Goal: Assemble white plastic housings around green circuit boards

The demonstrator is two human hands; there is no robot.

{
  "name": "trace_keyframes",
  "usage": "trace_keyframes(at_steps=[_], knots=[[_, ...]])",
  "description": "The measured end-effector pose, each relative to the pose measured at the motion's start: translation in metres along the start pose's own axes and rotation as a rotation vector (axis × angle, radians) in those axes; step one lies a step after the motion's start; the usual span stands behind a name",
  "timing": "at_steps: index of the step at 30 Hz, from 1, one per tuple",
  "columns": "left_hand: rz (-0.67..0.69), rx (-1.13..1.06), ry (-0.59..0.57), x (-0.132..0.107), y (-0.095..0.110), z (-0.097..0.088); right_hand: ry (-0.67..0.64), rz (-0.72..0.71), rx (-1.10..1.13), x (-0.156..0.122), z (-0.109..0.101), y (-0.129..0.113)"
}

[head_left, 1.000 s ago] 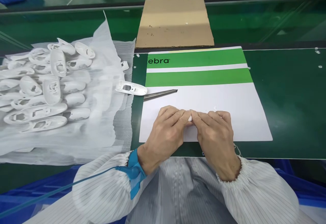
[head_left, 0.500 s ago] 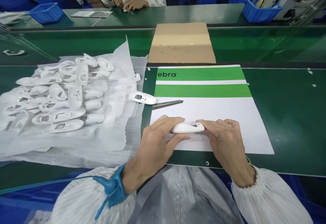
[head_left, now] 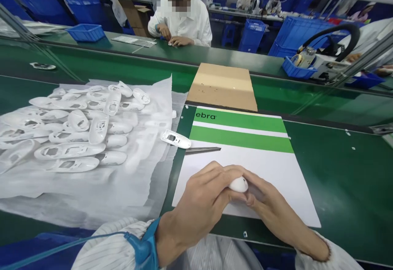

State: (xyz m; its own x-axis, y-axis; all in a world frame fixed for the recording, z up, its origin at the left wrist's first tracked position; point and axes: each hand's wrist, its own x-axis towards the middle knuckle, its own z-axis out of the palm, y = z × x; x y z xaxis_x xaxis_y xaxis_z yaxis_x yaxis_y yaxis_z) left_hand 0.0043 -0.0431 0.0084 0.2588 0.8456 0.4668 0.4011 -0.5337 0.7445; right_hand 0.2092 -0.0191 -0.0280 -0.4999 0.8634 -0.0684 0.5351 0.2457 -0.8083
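A white plastic shell (head_left: 238, 184) is gripped between both hands above a white and green sheet (head_left: 242, 157). My left hand (head_left: 202, 198) wraps round it from the left, a blue wrist strap (head_left: 147, 247) on its wrist. From the right, my right hand (head_left: 268, 198) closes on the same shell, its fingers meeting those of the left. Only the rounded end of the shell shows; the fingers hide the rest. Beyond the hands lie a pair of grey tweezers (head_left: 204, 150) and a single white shell with cut-outs (head_left: 176, 139).
Several white shells (head_left: 72, 150) lie piled on white foam sheeting (head_left: 135, 196) at left. A cardboard piece (head_left: 222, 85) lies behind the sheet. Across the green bench, a co-worker in white (head_left: 184, 24) works near a blue basket (head_left: 86, 33). Another blue basket (head_left: 297, 68) stands at right.
The shell has turned from lying sideways to pointing its rounded end towards the camera's right, and both hands have closed further round it. The head view has tilted up.
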Motion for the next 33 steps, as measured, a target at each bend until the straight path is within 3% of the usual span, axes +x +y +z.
trace_keyframes(at_steps=[4,8,10,12,15,19,22,25,27,29,33], knots=[[-0.020,0.214,-0.130,0.001,-0.032,-0.005,-0.172,0.097,-0.016,0.023,-0.043,-0.006],[-0.124,0.511,-0.148,-0.008,-0.071,-0.005,-0.230,0.180,-0.223,0.071,-0.113,0.006],[-0.120,0.534,-0.123,-0.016,-0.083,-0.004,-0.111,0.240,-0.314,0.104,-0.151,0.018],[-0.092,0.542,-0.093,-0.023,-0.091,-0.002,0.122,0.374,-0.375,0.139,-0.182,0.031],[-0.066,0.570,-0.074,-0.028,-0.097,-0.001,0.319,0.479,-0.449,0.186,-0.207,0.054],[-0.043,0.615,-0.082,-0.027,-0.102,-0.001,0.425,0.532,-0.542,0.216,-0.204,0.085],[-0.030,0.635,-0.088,-0.025,-0.104,-0.002,0.473,0.505,-0.597,0.213,-0.196,0.097],[0.000,0.634,-0.065,-0.024,-0.105,-0.004,0.473,0.428,-0.635,0.201,-0.194,0.090],[0.011,0.625,-0.053,-0.023,-0.107,-0.004,0.391,0.329,-0.635,0.191,-0.191,0.075],[0.012,0.611,-0.047,-0.022,-0.108,-0.003,0.221,0.189,-0.600,0.178,-0.177,0.055],[-0.012,0.599,-0.047,-0.022,-0.097,-0.001,-0.137,-0.127,-0.456,0.146,-0.110,0.025]])
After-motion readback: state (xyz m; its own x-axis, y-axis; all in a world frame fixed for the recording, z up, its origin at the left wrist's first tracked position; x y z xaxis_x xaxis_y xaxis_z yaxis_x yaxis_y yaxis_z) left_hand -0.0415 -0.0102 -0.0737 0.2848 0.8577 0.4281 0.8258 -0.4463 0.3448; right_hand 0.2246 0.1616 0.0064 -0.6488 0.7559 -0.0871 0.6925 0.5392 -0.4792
